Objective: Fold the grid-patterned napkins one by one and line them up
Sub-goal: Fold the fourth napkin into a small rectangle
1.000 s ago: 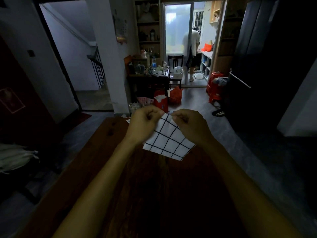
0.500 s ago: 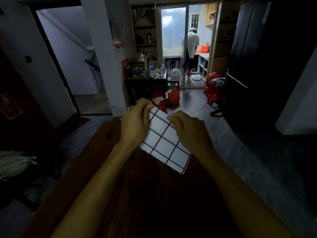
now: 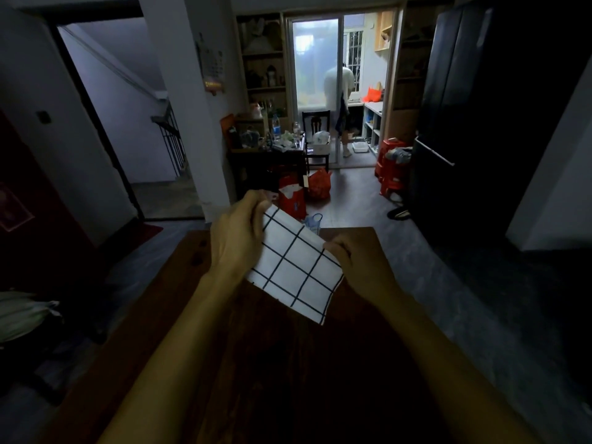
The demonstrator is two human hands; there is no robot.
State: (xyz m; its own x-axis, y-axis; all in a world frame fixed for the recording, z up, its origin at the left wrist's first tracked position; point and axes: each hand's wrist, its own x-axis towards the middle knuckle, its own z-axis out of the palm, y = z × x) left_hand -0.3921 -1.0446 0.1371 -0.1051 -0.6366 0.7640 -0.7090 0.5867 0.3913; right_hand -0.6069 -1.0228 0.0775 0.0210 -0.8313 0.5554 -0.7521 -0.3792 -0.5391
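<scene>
Head view: we had one grid-patterned napkin [image 3: 296,267] held up in the air over the far half of the wooden table [image 3: 224,363], not lying on it. It was white with dark grid lines, folded, hanging as a tilted rectangle with its low corner toward the table's right edge. Our left hand [image 3: 238,238] gripped the upper left corner, fingers curled round the cloth edge. Our right hand [image 3: 355,264] pinched the right-hand edge, fingers curled. So the hands were apart, both clamped on the same napkin, one at each side. Whether the napkin's bottom corner touched the wood, we couldn't tell. Past the table's far edge we saw red bags [image 3: 304,193] on the floor, a cluttered side table [image 3: 269,152], and a person [image 3: 339,100] standing at the glass door.
</scene>
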